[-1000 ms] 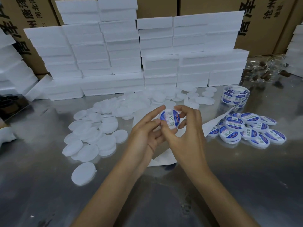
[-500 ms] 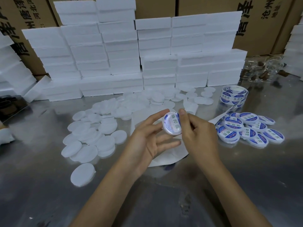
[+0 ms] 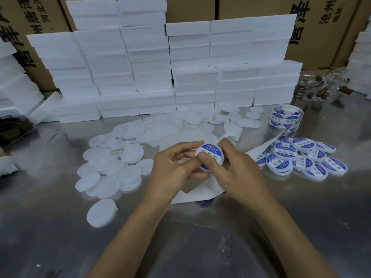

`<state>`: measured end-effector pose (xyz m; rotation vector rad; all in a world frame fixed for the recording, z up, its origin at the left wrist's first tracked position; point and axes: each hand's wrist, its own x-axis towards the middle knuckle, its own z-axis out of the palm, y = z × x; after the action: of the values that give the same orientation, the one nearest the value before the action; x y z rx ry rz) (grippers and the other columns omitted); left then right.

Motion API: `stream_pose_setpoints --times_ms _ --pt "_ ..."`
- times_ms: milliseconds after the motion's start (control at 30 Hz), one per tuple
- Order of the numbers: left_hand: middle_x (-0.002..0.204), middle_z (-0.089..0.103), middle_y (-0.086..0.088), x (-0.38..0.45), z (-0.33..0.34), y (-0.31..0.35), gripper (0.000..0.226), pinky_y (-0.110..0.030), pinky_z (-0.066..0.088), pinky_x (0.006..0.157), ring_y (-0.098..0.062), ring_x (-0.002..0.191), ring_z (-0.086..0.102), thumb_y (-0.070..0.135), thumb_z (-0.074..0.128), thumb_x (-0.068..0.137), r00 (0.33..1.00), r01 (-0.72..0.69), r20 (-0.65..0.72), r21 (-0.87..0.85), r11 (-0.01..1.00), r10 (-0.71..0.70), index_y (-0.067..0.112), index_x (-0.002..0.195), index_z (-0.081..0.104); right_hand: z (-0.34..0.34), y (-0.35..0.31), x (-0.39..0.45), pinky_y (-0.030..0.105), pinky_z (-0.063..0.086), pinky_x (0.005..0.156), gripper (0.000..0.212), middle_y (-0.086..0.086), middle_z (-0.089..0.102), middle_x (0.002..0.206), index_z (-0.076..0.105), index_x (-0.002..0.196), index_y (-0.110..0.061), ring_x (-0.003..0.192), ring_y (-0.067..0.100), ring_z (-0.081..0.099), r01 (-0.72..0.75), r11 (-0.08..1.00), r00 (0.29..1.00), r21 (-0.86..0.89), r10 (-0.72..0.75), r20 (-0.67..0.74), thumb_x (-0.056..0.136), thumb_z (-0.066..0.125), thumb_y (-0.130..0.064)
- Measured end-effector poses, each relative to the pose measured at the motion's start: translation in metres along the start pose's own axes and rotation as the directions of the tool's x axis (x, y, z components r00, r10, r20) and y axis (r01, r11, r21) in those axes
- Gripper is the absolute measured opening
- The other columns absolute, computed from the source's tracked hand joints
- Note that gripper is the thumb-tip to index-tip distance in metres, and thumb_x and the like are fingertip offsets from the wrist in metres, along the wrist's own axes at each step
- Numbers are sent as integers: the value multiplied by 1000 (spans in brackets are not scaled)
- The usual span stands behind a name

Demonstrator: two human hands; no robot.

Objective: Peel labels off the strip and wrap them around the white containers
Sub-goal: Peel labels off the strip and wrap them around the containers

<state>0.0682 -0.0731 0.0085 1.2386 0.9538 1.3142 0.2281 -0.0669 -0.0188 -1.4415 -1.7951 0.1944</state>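
Both hands meet above the brushed-metal table (image 3: 60, 227) and hold one small round white plastic container (image 3: 210, 156). The left hand (image 3: 172, 171) cradles it from below and the side, fingers curled about its rim. The right hand (image 3: 239, 173) grips it from the right, thumb pressed flat on the blue-and-white oval label (image 3: 209, 150) on its top face. Half a second ago the container stood on edge between the fingertips; it now lies face-up toward the camera with the thumb on the label. Judgement: the label is on and is being smoothed down, so this unit is near complete.

Beneath the hands lies the spent white backing strip (image 3: 198, 194). To the right sits a heap of finished labelled containers (image 3: 301, 157); to the left, a spread of unlabelled white discs (image 3: 112, 167), so much work remains. Farther right stands the label roll (image 3: 286, 117). Stacked white foam blocks (image 3: 150, 67) and brown printed cartons (image 3: 325, 27) close the rear.
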Motion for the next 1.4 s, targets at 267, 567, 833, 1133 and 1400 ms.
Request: stream_pose_setpoints --times_ms 267,567,833,1133,1400 --pt "87 78 -10 -1 2 1 10 -25 60 57 -27 73 76 9 76 86 992 -52 -114 -22 998 50 11 96 77 -1 -2 -3 31 27 48 53 -3 42 51 33 66 -24 53 17 44 41 999 998 -16 -42 -49 93 27 -70" --pt "81 76 -8 -2 3 0 15 -26 59 51 -26 66 75 21 73 90 992 -50 -115 84 995 60 8 92 67 8 -4 -4 34 43 59 49 -6 65 66 61 81 -23 66 14 60 -87 986 996 143 89 -13 100 28 -55" --pt "105 72 -4 -3 8 -3 47 -22 59 68 -15 82 75 -6 79 78 993 2 112 166 986 -20 16 119 70 9 -2 -1 32 38 57 50 -13 55 54 56 64 -24 57 11 50 -171 946 979 275 194 -60 102 38 -50" --pt "81 78 -2 2 -4 -2 10 -32 61 53 -28 61 74 24 71 90 993 -49 -101 169 984 67 19 92 78 5 -17 -7 17 29 50 53 -10 44 48 55 65 -11 49 4 38 -112 902 990 417 65 126 99 43 -50" --pt "110 73 0 2 4 -4 43 -35 62 80 -17 76 73 0 67 92 997 -14 83 201 980 -2 22 128 65 4 -9 -1 12 34 53 39 -19 48 46 60 74 -24 48 0 45 -258 816 966 517 219 136 104 42 -41"
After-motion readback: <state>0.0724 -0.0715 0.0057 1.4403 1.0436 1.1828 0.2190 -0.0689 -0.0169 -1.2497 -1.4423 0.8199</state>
